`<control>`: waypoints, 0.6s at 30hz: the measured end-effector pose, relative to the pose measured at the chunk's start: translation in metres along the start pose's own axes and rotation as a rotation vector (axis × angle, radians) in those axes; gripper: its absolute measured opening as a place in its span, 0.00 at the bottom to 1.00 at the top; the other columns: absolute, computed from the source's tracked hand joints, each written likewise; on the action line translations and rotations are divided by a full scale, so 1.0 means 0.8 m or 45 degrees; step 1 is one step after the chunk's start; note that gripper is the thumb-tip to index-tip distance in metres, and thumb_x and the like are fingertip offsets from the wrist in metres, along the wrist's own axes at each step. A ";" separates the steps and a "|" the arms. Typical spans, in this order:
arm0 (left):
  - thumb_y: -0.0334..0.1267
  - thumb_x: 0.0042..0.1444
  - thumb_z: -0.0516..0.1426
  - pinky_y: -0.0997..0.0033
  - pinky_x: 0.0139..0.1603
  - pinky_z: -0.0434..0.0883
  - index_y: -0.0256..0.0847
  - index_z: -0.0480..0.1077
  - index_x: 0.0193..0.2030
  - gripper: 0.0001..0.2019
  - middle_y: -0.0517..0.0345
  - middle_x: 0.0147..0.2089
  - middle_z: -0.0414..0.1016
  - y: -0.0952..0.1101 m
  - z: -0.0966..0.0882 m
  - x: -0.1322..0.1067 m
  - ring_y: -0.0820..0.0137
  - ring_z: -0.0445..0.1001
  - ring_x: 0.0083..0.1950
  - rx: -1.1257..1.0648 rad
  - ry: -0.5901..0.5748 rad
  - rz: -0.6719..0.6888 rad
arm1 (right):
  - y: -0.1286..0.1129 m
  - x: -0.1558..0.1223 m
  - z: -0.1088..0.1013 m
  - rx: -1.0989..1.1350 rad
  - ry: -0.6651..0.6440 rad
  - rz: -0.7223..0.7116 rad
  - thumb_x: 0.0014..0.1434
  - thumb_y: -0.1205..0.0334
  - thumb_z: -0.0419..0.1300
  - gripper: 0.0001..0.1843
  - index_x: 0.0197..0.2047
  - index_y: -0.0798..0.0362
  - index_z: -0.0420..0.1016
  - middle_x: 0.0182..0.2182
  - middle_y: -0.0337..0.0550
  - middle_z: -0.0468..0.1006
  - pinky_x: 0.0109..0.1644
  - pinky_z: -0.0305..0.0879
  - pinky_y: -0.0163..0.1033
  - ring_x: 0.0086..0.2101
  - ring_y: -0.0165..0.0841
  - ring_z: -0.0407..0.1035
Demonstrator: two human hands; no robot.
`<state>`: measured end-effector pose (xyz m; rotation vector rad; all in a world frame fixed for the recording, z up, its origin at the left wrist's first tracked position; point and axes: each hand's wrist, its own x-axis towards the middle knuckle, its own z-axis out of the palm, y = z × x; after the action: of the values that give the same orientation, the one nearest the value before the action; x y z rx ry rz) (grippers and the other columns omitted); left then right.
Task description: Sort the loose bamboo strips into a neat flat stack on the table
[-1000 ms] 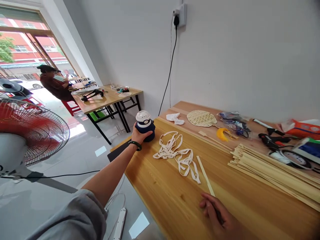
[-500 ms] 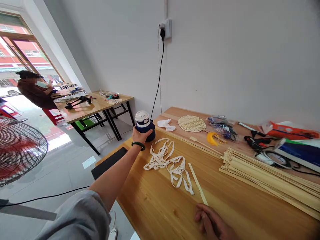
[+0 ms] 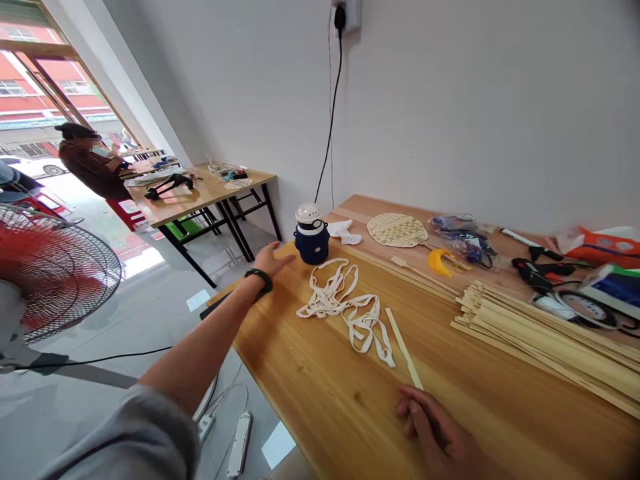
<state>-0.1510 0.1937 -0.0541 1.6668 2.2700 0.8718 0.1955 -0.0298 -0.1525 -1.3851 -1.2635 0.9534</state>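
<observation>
A dark blue bottle (image 3: 313, 243) with a white domed lid stands upright near the table's far left corner. Just left of it, my left hand (image 3: 271, 262) is open, fingers and thumb spread, holding nothing and apart from the bottle. My right hand (image 3: 435, 423) rests on the wooden table (image 3: 310, 393) at the front, its fingers curled round the near end of a thin bamboo strip (image 3: 404, 347). Between my hands lies a loose tangle of white cloth tape (image 3: 345, 303).
A bundle of bamboo strips (image 3: 540, 340) lies at right. Behind are a woven fan (image 3: 397, 230), a yellow object (image 3: 441, 262), a glue gun (image 3: 543, 273) and plastic packets (image 3: 463, 237). An electric fan (image 3: 65, 273) stands left; a seated person (image 3: 93, 160) is farther off.
My left hand has let go of the bottle and drawn back to the left, leaving it standing on the table. My right hand keeps its place by the strip. The view has shifted slightly.
</observation>
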 end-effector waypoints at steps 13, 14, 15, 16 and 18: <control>0.56 0.42 0.64 0.54 0.56 0.71 0.40 0.68 0.60 0.38 0.42 0.55 0.76 -0.104 -0.068 -0.104 0.47 0.73 0.58 0.535 -0.171 -0.143 | -0.013 0.002 -0.003 0.024 -0.035 0.079 0.61 0.40 0.56 0.23 0.43 0.51 0.78 0.29 0.42 0.76 0.30 0.68 0.33 0.24 0.29 0.68; 0.57 0.42 0.64 0.54 0.56 0.71 0.40 0.68 0.60 0.38 0.41 0.54 0.76 -0.101 -0.064 -0.104 0.46 0.73 0.57 0.543 -0.167 -0.136 | -0.016 0.002 -0.004 0.031 -0.038 0.083 0.61 0.40 0.56 0.23 0.43 0.51 0.78 0.29 0.42 0.77 0.31 0.69 0.33 0.24 0.29 0.68; 0.57 0.42 0.64 0.53 0.56 0.71 0.40 0.68 0.60 0.38 0.41 0.54 0.76 -0.097 -0.060 -0.105 0.46 0.73 0.57 0.544 -0.161 -0.124 | -0.018 0.002 -0.005 0.038 -0.037 0.087 0.61 0.40 0.57 0.23 0.42 0.51 0.79 0.28 0.42 0.77 0.31 0.69 0.33 0.25 0.29 0.69; 0.57 0.43 0.64 0.52 0.56 0.71 0.40 0.69 0.59 0.38 0.42 0.54 0.76 -0.094 -0.057 -0.107 0.45 0.73 0.57 0.539 -0.151 -0.110 | -0.020 0.003 -0.006 0.046 -0.034 0.093 0.60 0.40 0.57 0.23 0.42 0.51 0.79 0.28 0.41 0.77 0.32 0.70 0.33 0.25 0.29 0.69; 0.57 0.44 0.64 0.51 0.56 0.71 0.40 0.69 0.58 0.36 0.44 0.53 0.77 -0.087 -0.052 -0.112 0.45 0.74 0.57 0.501 -0.107 -0.078 | -0.023 0.003 -0.007 0.066 -0.041 0.098 0.60 0.41 0.57 0.22 0.42 0.51 0.79 0.28 0.42 0.78 0.32 0.70 0.33 0.26 0.29 0.70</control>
<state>-0.1959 0.0836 -0.0764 1.7281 2.5385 0.3462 0.1978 -0.0287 -0.1328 -1.3907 -1.2083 1.0578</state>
